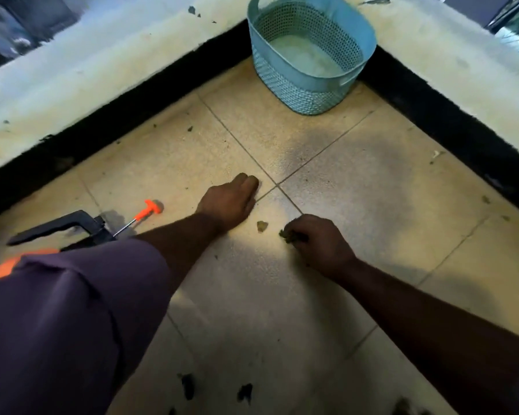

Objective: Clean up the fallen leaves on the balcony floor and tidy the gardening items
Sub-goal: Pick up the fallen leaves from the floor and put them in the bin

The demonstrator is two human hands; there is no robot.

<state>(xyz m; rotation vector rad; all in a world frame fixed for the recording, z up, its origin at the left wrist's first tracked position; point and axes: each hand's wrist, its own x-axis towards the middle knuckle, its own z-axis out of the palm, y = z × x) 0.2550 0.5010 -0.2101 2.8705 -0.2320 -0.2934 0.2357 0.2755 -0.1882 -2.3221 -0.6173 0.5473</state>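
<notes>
My left hand (229, 201) reaches low over the tiled balcony floor (357, 205), fingers curled downward at a tile joint; whether it holds anything is hidden. My right hand (318, 241) grips a small clump of dry green leaves (286, 236) just above the floor. A single small leaf (262, 226) lies on the tile between the two hands. More dark leaf bits (188, 384) lie near the bottom edge. A light blue perforated plastic basket (351, 34) stands in the far corner.
A garden sprayer with a black handle (57, 224) and an orange-tipped nozzle (150, 208) lies at the left, partly behind my knee (72, 310). Low cream walls with a black skirting (132, 115) bound the floor left and right. Tiny leaf specks (190, 129) dot the tiles.
</notes>
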